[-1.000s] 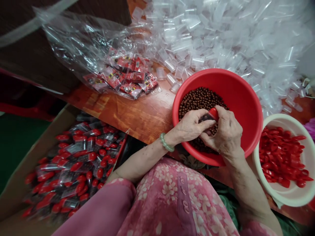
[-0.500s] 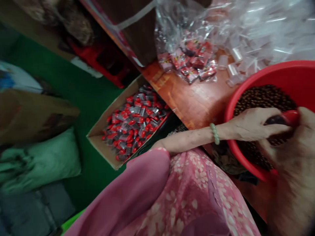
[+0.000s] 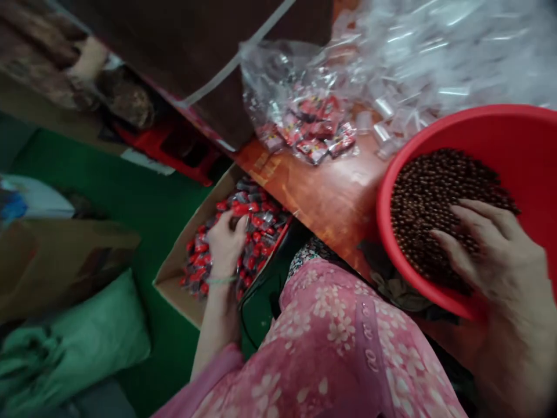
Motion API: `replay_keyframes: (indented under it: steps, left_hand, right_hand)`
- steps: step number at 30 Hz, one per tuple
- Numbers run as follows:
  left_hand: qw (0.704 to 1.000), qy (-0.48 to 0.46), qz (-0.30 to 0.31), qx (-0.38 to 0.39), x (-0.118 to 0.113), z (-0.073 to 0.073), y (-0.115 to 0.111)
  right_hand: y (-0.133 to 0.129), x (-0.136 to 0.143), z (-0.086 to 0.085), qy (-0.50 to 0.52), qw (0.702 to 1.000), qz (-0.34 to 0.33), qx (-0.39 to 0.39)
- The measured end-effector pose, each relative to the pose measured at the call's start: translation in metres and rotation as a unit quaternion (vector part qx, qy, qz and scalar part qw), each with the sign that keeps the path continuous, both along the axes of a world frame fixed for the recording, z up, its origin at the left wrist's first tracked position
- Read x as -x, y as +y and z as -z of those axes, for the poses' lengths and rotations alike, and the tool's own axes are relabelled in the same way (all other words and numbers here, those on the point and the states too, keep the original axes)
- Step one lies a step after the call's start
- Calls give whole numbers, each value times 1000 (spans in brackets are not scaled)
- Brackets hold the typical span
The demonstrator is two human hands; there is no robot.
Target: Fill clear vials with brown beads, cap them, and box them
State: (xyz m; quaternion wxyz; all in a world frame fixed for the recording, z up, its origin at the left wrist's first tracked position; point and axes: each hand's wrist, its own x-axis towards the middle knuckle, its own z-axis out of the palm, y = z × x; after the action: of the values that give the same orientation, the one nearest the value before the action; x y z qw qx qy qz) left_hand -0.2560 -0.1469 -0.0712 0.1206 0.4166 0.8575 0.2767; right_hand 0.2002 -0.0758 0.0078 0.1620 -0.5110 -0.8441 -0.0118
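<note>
My left hand (image 3: pixel 226 244), with a bead bracelet at its wrist, is down in a cardboard box (image 3: pixel 176 264). Small clear containers with red caps (image 3: pixel 256 235) and dark contents fill that box. Thumb and forefinger are apart, and I make out nothing held between them; the other fingers are partly hidden. On the right, my right hand (image 3: pixel 500 244) hovers over or touches small dark brown balls (image 3: pixel 429 197), fingers spread and nothing in them. These balls lie in a large red basin (image 3: pixel 387 232).
Clear plastic cups (image 3: pixel 404 122) lie on the orange tabletop (image 3: pixel 322 197) behind the basin, partly under clear plastic. Beside them is a clear bag of red-wrapped packets (image 3: pixel 308 128). A green sack (image 3: pixel 96 337) and a brown carton (image 3: pixel 65 255) stand on the green floor (image 3: pixel 174 342).
My left hand has moved from the basin leftward into the cardboard box, and the red-capped container it held is no longer seen in it. My right hand has opened over the balls.
</note>
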Motion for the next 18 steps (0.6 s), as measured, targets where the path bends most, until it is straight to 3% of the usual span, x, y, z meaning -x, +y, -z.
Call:
replay_keyframes:
  steps: [2, 5, 8, 11, 14, 18]
  left_hand:
    - [992, 81, 3, 101, 28, 1, -8]
    - [994, 90, 47, 28, 27, -5, 9]
    - [981, 14, 153, -119, -25, -13, 64]
    - [917, -3, 333, -218, -99, -18, 140]
    - [861, 47, 477, -171, -167, -18, 211]
    - [830, 154, 535, -44, -216, -11, 271]
  right_hand:
    - [2, 6, -3, -12, 1000, -12, -10]
    - [5, 9, 1, -11, 999, -28, -18]
    - [7, 7, 5, -14, 999, -29, -12]
    - [7, 7, 6, -23, 999, -33, -6]
    - [8, 9, 5, -33, 999, -31, -14]
    - [9, 10, 6, -23, 999, -28, -19]
